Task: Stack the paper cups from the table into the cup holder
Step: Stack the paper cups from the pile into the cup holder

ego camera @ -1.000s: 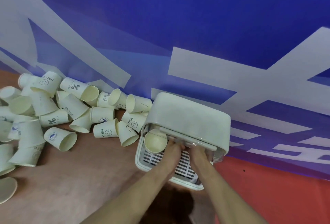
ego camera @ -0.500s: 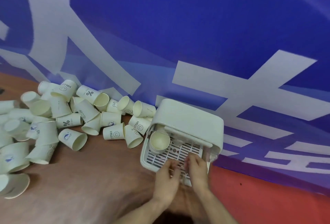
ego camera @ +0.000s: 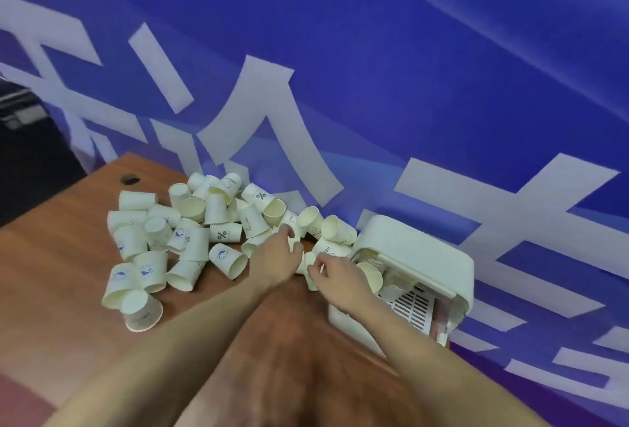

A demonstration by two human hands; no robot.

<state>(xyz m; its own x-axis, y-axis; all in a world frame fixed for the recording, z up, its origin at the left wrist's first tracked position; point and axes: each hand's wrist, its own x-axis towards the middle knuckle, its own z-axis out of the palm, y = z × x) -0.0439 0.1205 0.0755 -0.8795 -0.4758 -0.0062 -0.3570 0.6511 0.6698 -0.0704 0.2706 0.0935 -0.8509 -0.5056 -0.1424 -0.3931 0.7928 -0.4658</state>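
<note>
Head view: paper cups heaped loose on the tabletop, just left of the cup holder. Light, thin-walled, likely easy to crush; best taken around the wall near the rim. Left hand curled onto a cup at the pile's edge. Right hand with fingers pinching a small cup beside the holder.
</note>
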